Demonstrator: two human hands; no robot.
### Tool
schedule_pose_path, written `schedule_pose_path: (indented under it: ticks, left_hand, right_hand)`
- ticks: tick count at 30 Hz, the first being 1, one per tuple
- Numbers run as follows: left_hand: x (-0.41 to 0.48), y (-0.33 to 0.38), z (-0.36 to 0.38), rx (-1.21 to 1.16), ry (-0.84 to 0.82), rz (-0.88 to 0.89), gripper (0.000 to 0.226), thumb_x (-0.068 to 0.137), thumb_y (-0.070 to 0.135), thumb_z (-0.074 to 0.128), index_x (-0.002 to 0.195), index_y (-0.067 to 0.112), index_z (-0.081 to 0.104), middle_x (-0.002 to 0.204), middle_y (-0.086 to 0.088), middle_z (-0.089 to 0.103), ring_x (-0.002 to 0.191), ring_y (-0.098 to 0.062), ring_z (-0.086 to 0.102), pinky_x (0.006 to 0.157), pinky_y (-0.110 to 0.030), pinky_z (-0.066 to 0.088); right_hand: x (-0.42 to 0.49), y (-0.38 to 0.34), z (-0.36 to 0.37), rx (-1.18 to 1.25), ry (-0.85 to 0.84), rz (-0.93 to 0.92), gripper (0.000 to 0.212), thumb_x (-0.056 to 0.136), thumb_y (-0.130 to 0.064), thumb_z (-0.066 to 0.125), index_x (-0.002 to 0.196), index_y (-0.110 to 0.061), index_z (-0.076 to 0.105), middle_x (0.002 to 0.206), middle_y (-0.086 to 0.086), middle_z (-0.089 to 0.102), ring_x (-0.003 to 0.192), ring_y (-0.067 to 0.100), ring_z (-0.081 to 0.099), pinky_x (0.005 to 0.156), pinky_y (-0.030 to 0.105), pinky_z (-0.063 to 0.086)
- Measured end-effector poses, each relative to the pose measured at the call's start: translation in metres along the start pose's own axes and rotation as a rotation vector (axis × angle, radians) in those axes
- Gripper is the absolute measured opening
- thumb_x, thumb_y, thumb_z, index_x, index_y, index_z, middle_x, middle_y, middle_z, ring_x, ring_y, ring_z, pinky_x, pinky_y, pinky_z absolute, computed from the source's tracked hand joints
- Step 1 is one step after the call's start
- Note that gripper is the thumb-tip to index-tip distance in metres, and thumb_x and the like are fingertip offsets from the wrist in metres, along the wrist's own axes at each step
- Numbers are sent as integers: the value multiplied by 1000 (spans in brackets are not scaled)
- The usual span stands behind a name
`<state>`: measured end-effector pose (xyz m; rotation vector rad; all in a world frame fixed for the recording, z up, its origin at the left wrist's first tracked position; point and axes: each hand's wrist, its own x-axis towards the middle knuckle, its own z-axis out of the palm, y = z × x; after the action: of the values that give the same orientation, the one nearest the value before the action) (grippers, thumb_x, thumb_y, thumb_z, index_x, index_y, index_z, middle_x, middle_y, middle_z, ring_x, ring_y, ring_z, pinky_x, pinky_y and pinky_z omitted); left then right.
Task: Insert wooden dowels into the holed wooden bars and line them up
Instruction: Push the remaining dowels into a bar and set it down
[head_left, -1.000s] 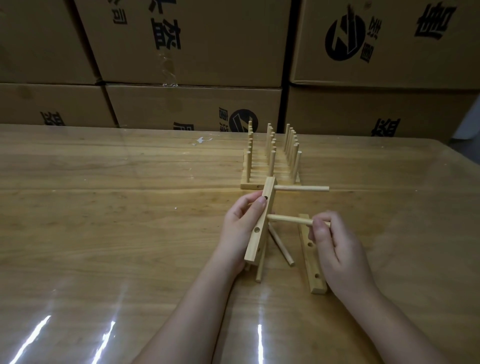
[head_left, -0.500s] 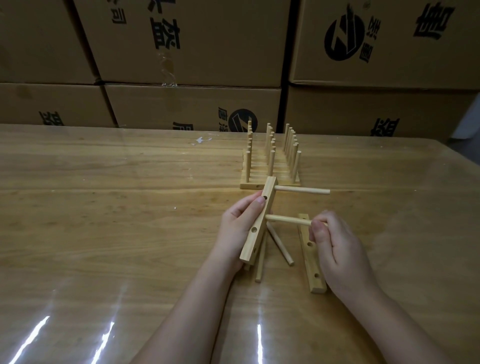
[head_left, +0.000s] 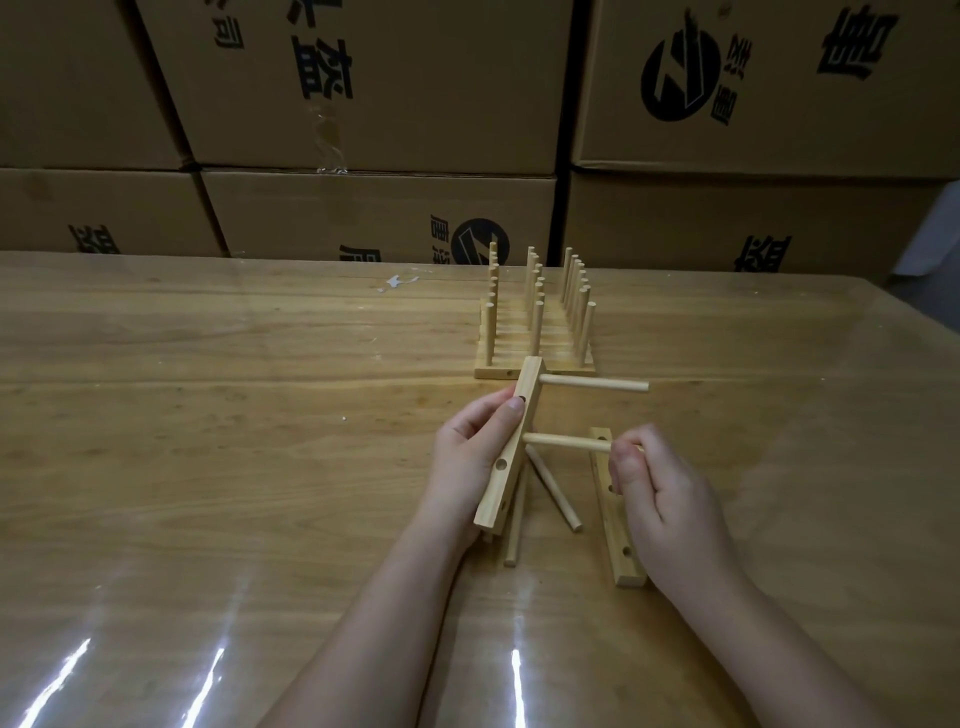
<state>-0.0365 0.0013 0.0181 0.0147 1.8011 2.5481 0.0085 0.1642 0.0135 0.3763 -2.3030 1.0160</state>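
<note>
At tabletop (head_left: 260, 415) centre, left hand (head_left: 467, 447) grip clamps the holed bar (head_left: 517, 421); right hand (head_left: 660, 488) grip pinches the second dowel (head_left: 566, 442) at 3 o'clock, seated slightly deeper than a second ago. Likely one dowel remains; finished row (head_left: 535, 332) at 12 o'clock.

Dowelled bars (head_left: 566, 370) behind tilted bar (head_left: 517, 434); spare bar (head_left: 618, 530) right (flat on table (head_left: 260, 467))

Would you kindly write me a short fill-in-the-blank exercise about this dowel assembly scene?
1. The left hand holds a holed bar with ___ dowels sticking out of it.
2. The right hand pinches the end of a ___ set in that bar.
3. A second bar lies ___ on the table.
4. At the back, the finished bars carry dowels standing ___.
Missing words: two; dowel; flat; upright.
</note>
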Motion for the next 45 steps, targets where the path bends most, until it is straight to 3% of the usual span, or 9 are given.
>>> schedule_pose_path:
  ticks: [4,8,12,19,23,26,33,36,45]
  left_hand:
    - [-1,-1,0,10,9,10,14,88,20,66,92,30,74,91,3,76,83,-7,71,65,-15,52]
    - [-1,-2,2,23,17,29,15,89,17,65,95,28,73,92,5,76,86,-6,70,70,-15,53]
    - [0,-4,3,43,26,42,16,89,16,64,100,25,71,93,4,76,91,-10,69,85,-25,54]
    - [-2,-4,3,54,31,54,18,89,16,63,105,22,70,99,-2,75,99,-16,68,91,-30,52]
    - [-3,-2,5,65,42,67,17,90,13,62,103,22,69,97,-4,74,93,-14,67,89,-29,53]
    - [-4,-1,7,106,42,69,19,91,16,61,110,20,67,104,-15,71,95,-20,64,93,-39,50]
    - [-3,-2,9,182,52,83,18,91,21,62,107,25,66,105,-12,70,103,-28,65,95,-45,51]
    - [-3,-2,8,176,66,93,15,91,21,62,103,28,67,106,-18,69,99,-29,65,95,-47,51]
    - [-3,-3,6,132,40,63,21,91,18,61,111,22,66,106,-11,72,100,-22,67,94,-36,52]
  right_hand:
    - [-1,-1,1,25,-9,41,25,89,-47,25,72,-35,39,58,-9,44,62,7,48,52,13,32]
    - [-2,-1,2,57,-6,63,35,89,-49,25,71,-26,43,55,-4,43,56,10,47,47,16,31]
    - [-2,-3,1,93,-17,101,35,88,-51,26,70,-27,44,52,-5,41,50,7,44,44,17,30]
    - [-3,-2,2,162,-35,202,39,92,-49,29,67,-23,45,51,-5,41,45,9,39,43,26,29]
    - [-3,-2,2,201,-50,236,38,86,-52,29,67,-23,45,54,-8,46,44,5,39,41,17,28]
    - [-2,-1,3,218,-38,245,37,90,-48,29,67,-24,44,55,-10,48,44,2,41,42,13,29]
    - [-1,2,3,311,75,289,47,86,-61,29,72,-22,49,62,-2,51,53,17,47,50,27,38]
    - [-1,4,1,292,111,314,47,85,-64,27,68,-25,48,59,-7,52,50,5,45,48,18,36]
    - [-1,6,4,232,53,275,44,97,-41,29,67,-16,49,54,-4,46,51,5,46,48,17,34]
